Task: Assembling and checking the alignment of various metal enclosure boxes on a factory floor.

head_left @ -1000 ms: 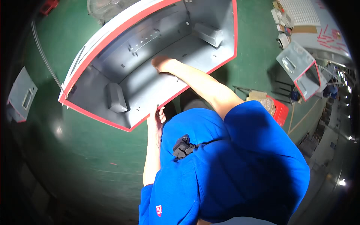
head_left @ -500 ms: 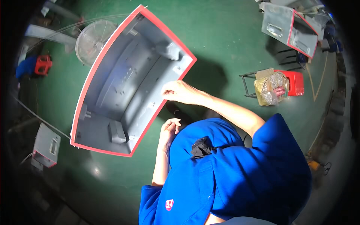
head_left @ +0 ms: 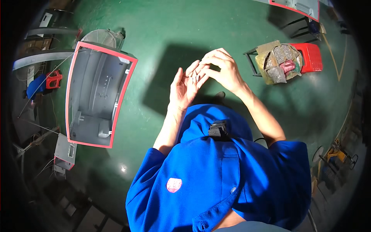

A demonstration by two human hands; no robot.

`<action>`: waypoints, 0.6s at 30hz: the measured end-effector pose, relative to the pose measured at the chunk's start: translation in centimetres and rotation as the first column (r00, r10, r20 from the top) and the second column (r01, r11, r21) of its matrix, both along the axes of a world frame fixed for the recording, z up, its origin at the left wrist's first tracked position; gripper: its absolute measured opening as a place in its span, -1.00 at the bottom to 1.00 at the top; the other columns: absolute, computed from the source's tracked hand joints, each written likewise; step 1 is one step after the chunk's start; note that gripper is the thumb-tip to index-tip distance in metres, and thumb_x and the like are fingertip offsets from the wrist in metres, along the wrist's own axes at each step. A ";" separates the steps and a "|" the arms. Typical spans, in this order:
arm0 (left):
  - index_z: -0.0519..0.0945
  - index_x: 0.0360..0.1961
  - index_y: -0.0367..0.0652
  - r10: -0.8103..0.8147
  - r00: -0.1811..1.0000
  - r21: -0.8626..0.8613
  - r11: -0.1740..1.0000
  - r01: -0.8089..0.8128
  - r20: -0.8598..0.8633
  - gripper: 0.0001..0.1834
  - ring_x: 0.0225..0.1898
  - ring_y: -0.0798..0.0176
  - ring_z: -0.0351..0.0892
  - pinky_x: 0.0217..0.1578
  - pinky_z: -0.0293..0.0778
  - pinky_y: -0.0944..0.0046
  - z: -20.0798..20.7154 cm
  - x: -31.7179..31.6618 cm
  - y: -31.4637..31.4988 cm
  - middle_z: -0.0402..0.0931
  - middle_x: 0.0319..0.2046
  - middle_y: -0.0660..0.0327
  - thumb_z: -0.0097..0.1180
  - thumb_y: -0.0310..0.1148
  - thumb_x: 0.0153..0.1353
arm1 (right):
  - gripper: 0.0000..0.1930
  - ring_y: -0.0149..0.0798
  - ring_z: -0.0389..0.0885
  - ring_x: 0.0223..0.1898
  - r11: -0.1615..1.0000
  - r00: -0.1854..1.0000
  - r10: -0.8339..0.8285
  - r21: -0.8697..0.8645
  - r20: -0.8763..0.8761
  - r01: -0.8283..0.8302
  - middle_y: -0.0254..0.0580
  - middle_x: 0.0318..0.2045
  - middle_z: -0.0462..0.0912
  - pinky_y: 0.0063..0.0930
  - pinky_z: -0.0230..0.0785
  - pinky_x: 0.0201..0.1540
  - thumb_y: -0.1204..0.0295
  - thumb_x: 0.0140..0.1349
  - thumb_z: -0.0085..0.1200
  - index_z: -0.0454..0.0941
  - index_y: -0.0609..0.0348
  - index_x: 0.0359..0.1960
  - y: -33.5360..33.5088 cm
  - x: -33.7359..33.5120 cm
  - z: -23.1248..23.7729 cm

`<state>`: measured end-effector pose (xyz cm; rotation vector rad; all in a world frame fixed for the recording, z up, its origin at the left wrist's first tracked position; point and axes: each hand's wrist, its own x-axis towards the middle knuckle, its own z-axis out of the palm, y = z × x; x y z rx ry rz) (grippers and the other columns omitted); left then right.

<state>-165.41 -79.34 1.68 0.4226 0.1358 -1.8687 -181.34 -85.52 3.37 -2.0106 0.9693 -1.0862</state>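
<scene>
My left hand is held palm up in front of my body, fingers partly spread. Several small pale metal-looking pieces rest on its palm and fingers; their exact kind is too small to make out. Over the left fingers comes my right hand, its fingers bent and its thumb reaching down toward the pieces. A gap shows between that thumb and the fingers, and I see nothing held there. To the left stands a large grey open box-shaped housing with a red rim, curved sides and small fittings inside. Neither hand touches it.
A fan stands behind the housing. Right of my hands, a tray of small parts in clear bags sits beside a red stool. A smaller grey housing is at the lower left. Green floor lies between.
My right hand has left the housing's rim and come to my left hand, which has risen and turned palm up. The view has shifted, with the housing now farther left.
</scene>
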 end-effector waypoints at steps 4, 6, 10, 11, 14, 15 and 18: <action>0.14 0.24 -0.42 -0.061 0.996 -0.119 0.991 0.053 -0.061 -0.18 0.21 0.04 0.26 0.26 0.11 0.03 0.8 -0.9 -2.0 0.24 0.17 -0.13 -0.32 0.18 0.29 | -0.86 -0.24 0.49 -0.25 0.985 0.983 0.159 -0.059 -0.094 -0.165 -0.33 -0.44 0.56 -0.35 0.36 -0.12 0.40 -0.12 0.23 0.62 0.06 -0.46 -1.9 -1.8 2.0; 0.13 0.25 -0.43 -0.058 0.996 -0.130 0.990 0.048 -0.073 -0.12 0.20 0.05 0.27 0.26 0.12 0.04 1.3 -0.7 -3.2 0.25 0.16 -0.12 -0.35 0.25 0.26 | -0.87 -0.25 0.48 -0.24 0.972 0.972 0.177 -0.127 -0.157 -0.198 -0.36 -0.43 0.56 -0.35 0.32 -0.10 0.40 -0.12 0.21 0.60 0.08 -0.47 -2.9 -1.1 2.3; 0.15 0.23 -0.45 0.012 0.999 -0.078 0.997 -0.014 -0.031 -0.09 0.13 0.10 0.33 0.25 0.13 0.06 1.4 1.6 -5.5 0.32 0.10 -0.06 -0.39 0.28 0.25 | -0.85 -0.26 0.47 -0.28 0.957 0.958 0.209 -0.161 -0.197 -0.241 -0.36 -0.41 0.57 -0.36 0.30 -0.17 0.40 -0.10 0.21 0.59 0.10 -0.45 -5.8 1.9 2.1; 0.16 0.23 -0.45 0.005 0.997 -0.133 0.991 -0.016 -0.081 -0.09 0.13 0.11 0.34 0.24 0.15 0.06 0.8 2.7 -6.0 0.34 0.09 -0.05 -0.40 0.28 0.25 | -0.86 -0.26 0.46 -0.27 0.957 0.956 0.232 -0.133 -0.178 -0.257 -0.37 -0.40 0.56 -0.36 0.30 -0.15 0.39 -0.09 0.20 0.58 0.08 -0.45 -6.6 3.0 2.0; 0.19 0.20 -0.44 0.000 0.990 -0.236 0.971 -0.033 -0.140 -0.10 0.11 0.14 0.36 0.21 0.19 0.08 -0.5 6.6 -7.5 0.37 0.06 -0.03 -0.43 0.29 0.26 | -0.88 -0.25 0.45 -0.29 0.915 0.929 0.313 -0.202 -0.197 -0.351 -0.34 -0.42 0.51 -0.37 0.30 -0.16 0.40 -0.09 0.15 0.53 0.08 -0.48 -9.6 7.5 2.0; 0.21 0.19 -0.43 0.013 0.995 -0.227 0.973 -0.036 -0.103 -0.10 0.11 0.14 0.37 0.20 0.21 0.08 -0.5 7.9 -8.0 0.38 0.05 -0.02 -0.44 0.29 0.26 | -0.88 -0.24 0.44 -0.31 0.885 0.907 0.353 -0.232 -0.230 -0.403 -0.33 -0.44 0.49 -0.37 0.30 -0.18 0.40 -0.10 0.14 0.52 0.08 -0.49 -10.6 9.3 2.0; 0.22 0.19 -0.41 0.062 0.998 -0.114 0.992 -0.063 -0.013 -0.13 0.08 0.17 0.41 0.16 0.27 0.09 0.6 11.9 -9.4 0.39 0.05 0.03 -0.47 0.28 0.27 | -0.87 -0.25 0.40 -0.38 0.783 0.785 0.487 -0.207 -0.383 -0.587 -0.30 -0.53 0.39 -0.39 0.30 -0.25 0.41 -0.15 0.10 0.46 0.10 -0.52 -13.1 14.7 2.3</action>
